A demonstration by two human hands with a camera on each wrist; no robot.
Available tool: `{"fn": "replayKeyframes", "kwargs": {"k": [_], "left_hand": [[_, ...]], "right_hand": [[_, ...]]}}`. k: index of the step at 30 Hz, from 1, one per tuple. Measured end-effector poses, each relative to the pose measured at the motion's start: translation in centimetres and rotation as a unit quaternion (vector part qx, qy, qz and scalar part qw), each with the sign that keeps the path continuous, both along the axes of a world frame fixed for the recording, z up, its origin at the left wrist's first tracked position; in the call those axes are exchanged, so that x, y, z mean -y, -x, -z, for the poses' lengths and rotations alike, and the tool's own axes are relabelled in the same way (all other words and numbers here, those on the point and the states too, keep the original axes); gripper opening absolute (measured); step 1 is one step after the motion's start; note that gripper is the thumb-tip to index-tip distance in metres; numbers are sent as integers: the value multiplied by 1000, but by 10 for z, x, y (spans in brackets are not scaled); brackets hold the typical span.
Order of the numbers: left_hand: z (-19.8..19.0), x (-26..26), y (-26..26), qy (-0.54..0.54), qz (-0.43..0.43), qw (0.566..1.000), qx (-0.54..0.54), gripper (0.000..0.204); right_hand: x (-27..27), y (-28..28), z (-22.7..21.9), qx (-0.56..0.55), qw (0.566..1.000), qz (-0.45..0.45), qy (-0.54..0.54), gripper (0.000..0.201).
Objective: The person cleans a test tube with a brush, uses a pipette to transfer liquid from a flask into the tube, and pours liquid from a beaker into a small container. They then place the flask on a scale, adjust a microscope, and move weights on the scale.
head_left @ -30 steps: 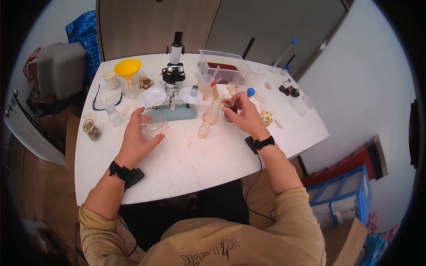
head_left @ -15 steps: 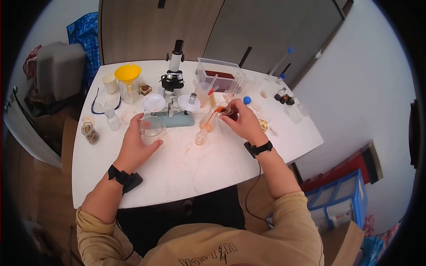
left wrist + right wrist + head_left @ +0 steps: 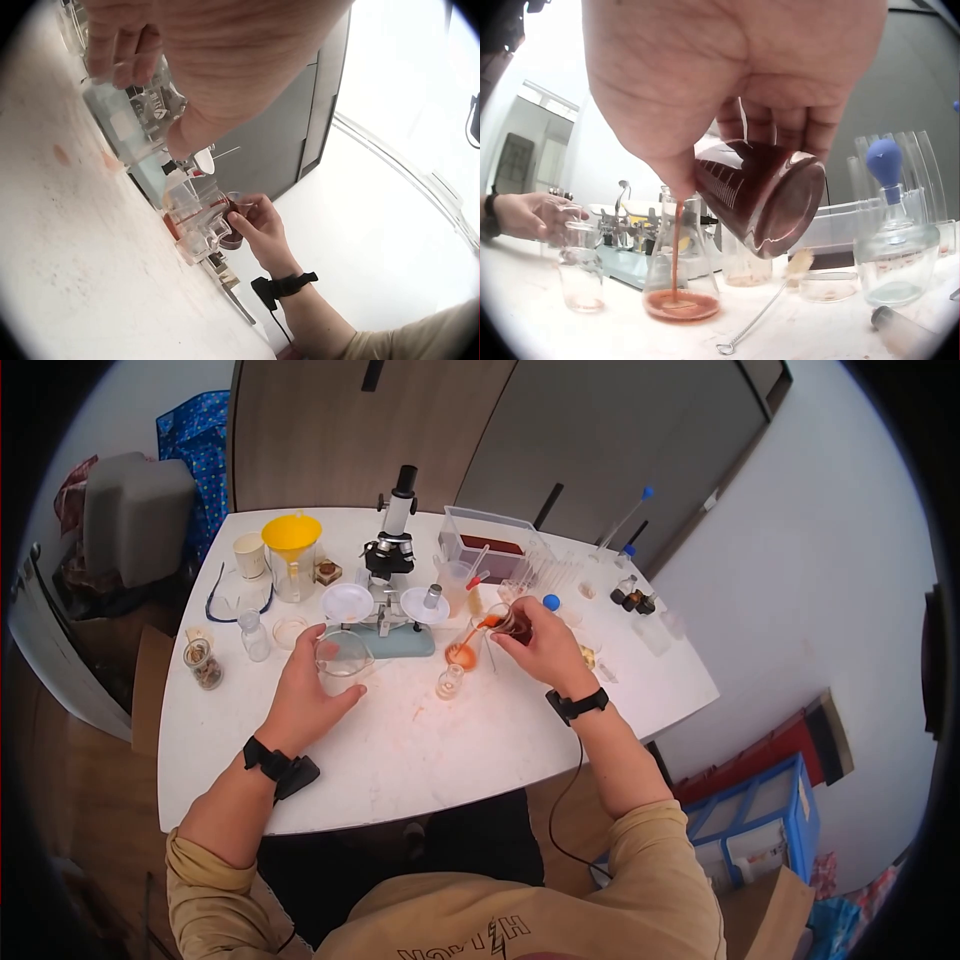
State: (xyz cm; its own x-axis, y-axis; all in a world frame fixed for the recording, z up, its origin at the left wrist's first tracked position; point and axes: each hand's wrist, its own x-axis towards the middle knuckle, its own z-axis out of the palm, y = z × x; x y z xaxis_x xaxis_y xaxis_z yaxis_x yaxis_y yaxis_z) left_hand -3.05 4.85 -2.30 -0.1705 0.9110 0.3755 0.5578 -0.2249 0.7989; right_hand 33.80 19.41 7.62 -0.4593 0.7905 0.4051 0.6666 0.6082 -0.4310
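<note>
My right hand [image 3: 545,645] grips a graduated glass beaker [image 3: 769,196] of dark red liquid, tilted well over with its mouth to the left. From it a thin reddish-orange stream [image 3: 676,255] runs down into a conical flask [image 3: 662,281], where a shallow orange pool covers the bottom. A small clear glass bottle [image 3: 450,682] stands just in front of the flask. Over the left part of the table, my left hand [image 3: 303,695] holds a clear, wide-mouthed glass vessel [image 3: 343,652] between thumb and fingers.
Behind the hands stand a blue-based balance [image 3: 400,642] with white pans and a microscope [image 3: 397,525]. A yellow funnel [image 3: 291,536] sits in a clear jug at back left. Near the flask lies a wire-handled brush [image 3: 759,322]; a blue-bulbed bottle [image 3: 896,259] stands beyond.
My right hand has tipped the beaker further, and red liquid now streams into the conical flask, colouring its bottom orange. My left hand keeps its hold on the glass vessel, nearly still.
</note>
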Motion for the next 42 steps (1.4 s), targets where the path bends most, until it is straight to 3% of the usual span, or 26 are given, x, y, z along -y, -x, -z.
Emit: {"fn": "replayKeyframes", "kwargs": {"k": [42], "left_hand": [[-7,5,-2,5,-2,1000,-14,103]], "right_hand": [[-5,2,-19,55,995,-32,-78,35]]}}
